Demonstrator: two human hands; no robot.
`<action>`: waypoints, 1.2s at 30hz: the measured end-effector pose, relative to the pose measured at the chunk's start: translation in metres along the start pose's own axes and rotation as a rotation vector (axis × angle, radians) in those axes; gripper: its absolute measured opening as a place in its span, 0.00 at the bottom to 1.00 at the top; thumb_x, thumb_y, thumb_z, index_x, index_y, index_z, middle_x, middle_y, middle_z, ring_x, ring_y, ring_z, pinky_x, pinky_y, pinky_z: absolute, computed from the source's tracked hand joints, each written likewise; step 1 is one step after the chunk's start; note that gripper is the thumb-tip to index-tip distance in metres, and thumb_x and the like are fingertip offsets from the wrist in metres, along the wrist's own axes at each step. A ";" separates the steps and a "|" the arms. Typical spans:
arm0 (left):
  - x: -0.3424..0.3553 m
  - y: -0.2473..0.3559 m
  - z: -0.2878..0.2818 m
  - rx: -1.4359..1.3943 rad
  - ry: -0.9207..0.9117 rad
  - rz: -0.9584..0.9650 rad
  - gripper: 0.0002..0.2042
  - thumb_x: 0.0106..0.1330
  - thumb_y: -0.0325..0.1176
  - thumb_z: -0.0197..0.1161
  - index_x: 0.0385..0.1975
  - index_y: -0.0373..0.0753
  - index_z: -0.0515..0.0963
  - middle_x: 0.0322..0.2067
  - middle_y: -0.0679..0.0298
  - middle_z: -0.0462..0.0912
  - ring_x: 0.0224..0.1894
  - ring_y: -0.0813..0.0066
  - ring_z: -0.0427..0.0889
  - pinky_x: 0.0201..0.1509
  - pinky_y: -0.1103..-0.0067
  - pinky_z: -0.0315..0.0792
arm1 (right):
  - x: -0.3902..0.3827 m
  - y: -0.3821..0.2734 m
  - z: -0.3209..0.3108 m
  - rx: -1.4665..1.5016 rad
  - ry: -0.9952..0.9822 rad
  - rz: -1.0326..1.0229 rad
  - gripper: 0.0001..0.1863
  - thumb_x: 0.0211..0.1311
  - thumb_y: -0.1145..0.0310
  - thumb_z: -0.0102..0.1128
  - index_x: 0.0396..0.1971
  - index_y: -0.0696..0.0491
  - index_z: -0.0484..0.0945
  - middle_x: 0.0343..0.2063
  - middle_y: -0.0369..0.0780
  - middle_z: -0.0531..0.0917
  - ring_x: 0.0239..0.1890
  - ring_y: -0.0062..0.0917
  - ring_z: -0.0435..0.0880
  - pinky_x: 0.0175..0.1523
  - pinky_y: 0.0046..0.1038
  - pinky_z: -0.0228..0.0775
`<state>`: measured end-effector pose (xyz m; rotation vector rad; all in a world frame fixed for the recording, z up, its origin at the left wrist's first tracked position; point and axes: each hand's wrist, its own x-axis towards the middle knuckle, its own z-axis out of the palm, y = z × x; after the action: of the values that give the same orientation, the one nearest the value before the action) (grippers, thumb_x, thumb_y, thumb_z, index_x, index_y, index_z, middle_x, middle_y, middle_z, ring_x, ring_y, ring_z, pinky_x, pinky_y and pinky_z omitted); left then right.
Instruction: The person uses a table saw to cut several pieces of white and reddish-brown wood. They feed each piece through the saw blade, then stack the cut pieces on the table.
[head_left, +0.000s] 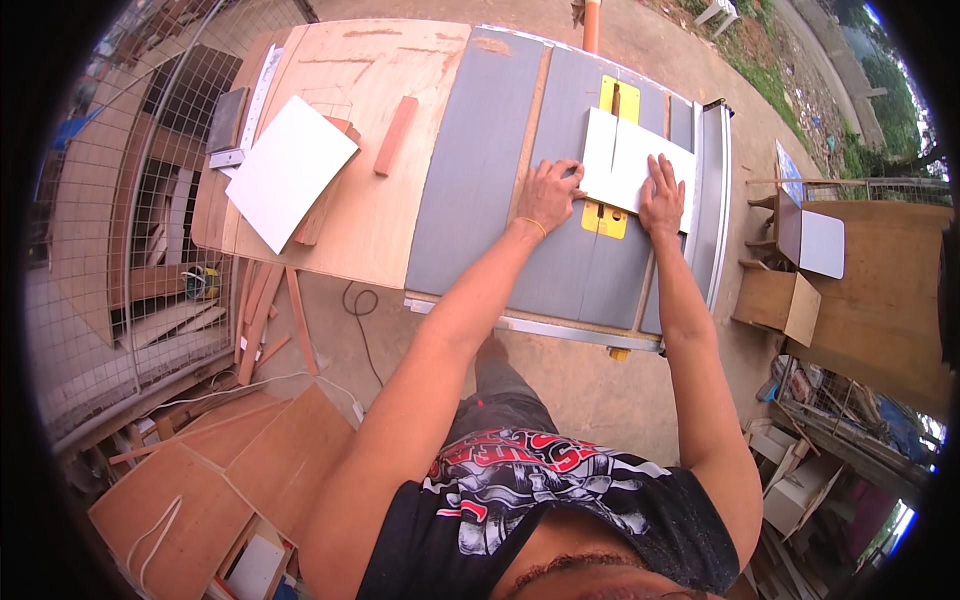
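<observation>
A white board (pixel 637 135) lies on the grey saw table (pixel 485 150), over the yellow insert (pixel 605 222) and in line with the blade (pixel 616 95). A thin dark cut line runs into the board from its far edge. My left hand (pixel 550 192) has curled fingers gripping the board's near left corner. My right hand (pixel 661 198) lies on the board's right part with fingers stretched out. A metal fence (pixel 712 200) runs along the right, beside the board.
Left on the plywood extension (pixel 435 90) are a white panel (pixel 290 170), a wood strip (pixel 395 136) and a metal rail. A wire mesh fence (pixel 130 330) stands at the far left. Cartons and boards (pixel 775 305) are at right. Offcuts and a cable (pixel 365 340) lie below.
</observation>
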<state>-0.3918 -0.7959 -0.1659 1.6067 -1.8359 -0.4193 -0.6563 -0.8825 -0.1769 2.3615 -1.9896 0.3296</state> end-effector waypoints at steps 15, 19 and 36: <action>0.013 -0.004 0.007 -0.009 0.018 -0.001 0.17 0.68 0.33 0.70 0.56 0.43 0.86 0.57 0.71 0.82 0.51 0.67 0.78 0.59 0.69 0.72 | 0.015 0.003 0.005 0.004 0.013 -0.003 0.29 0.77 0.56 0.44 0.76 0.31 0.66 0.79 0.29 0.63 0.81 0.22 0.56 0.86 0.45 0.41; 0.016 -0.004 0.008 0.004 0.013 -0.008 0.17 0.68 0.33 0.70 0.56 0.43 0.86 0.57 0.71 0.82 0.51 0.68 0.78 0.59 0.69 0.72 | 0.017 0.004 0.007 -0.009 0.013 0.000 0.29 0.77 0.56 0.43 0.76 0.31 0.66 0.79 0.28 0.63 0.81 0.21 0.56 0.86 0.44 0.40; 0.036 -0.011 0.014 0.014 0.041 0.001 0.17 0.69 0.34 0.69 0.57 0.43 0.85 0.57 0.70 0.83 0.51 0.67 0.79 0.56 0.69 0.71 | 0.042 0.007 0.011 0.024 0.045 -0.026 0.29 0.77 0.56 0.44 0.76 0.33 0.68 0.78 0.31 0.64 0.81 0.24 0.58 0.85 0.47 0.42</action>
<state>-0.3937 -0.8349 -0.1739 1.6118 -1.8127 -0.3710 -0.6553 -0.9260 -0.1812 2.3698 -1.9445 0.4050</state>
